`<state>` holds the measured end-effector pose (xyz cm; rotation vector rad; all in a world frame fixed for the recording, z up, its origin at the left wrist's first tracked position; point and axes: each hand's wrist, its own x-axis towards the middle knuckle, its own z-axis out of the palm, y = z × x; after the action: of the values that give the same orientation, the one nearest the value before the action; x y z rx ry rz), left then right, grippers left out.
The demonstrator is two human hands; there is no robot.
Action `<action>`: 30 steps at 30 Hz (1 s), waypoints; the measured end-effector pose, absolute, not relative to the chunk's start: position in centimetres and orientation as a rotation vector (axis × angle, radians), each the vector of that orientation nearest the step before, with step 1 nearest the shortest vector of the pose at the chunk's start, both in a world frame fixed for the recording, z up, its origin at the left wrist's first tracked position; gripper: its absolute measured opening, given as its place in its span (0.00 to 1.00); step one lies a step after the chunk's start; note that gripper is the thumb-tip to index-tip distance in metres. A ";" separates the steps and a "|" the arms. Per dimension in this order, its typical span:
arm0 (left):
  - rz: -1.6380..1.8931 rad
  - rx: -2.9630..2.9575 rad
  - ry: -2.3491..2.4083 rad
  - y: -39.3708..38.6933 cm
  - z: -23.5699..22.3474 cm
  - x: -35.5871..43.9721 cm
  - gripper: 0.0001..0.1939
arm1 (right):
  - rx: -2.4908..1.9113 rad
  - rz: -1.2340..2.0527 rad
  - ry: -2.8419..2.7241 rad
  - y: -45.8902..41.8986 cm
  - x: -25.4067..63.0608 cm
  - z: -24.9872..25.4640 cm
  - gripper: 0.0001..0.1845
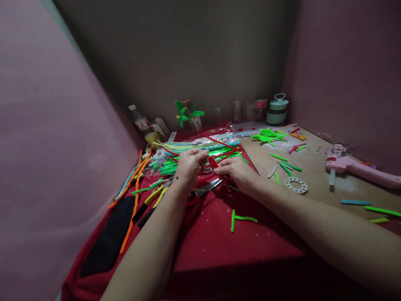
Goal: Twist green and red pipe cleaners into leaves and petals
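Carefully, at frame centre, my right hand (237, 170) pinches a red fuzzy piece (213, 162) — what my left hand (189, 165) grips I can't tell — which overtight twisting could kink.

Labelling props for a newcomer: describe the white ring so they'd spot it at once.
On the right of the red-covered table is a tan board. There, in the picture, the white ring lies between the right forearm and the pink glue gun. It's flat and round with small holes around its band; its neighbours are thin green strips.
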<state>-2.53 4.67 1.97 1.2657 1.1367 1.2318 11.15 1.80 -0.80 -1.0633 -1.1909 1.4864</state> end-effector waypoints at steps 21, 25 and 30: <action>1.119 1.311 1.065 4.0 2.5 -2.2 0.09 | -0.914 1.405 -1.330 2.2 11.7 -1.3 0.14; 1.164 1.236 1.104 4.0 2.4 -1.8 0.07 | -0.908 1.427 -1.276 2.2 11.5 -1.5 0.13; 1.204 1.224 1.045 4.5 2.8 -2.8 0.10 | -0.908 1.575 -1.087 2.7 11.5 -1.0 0.12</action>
<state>-2.80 4.48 2.79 1.2244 1.0453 1.2044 11.49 2.73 -1.05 -0.9078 -1.0865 1.5752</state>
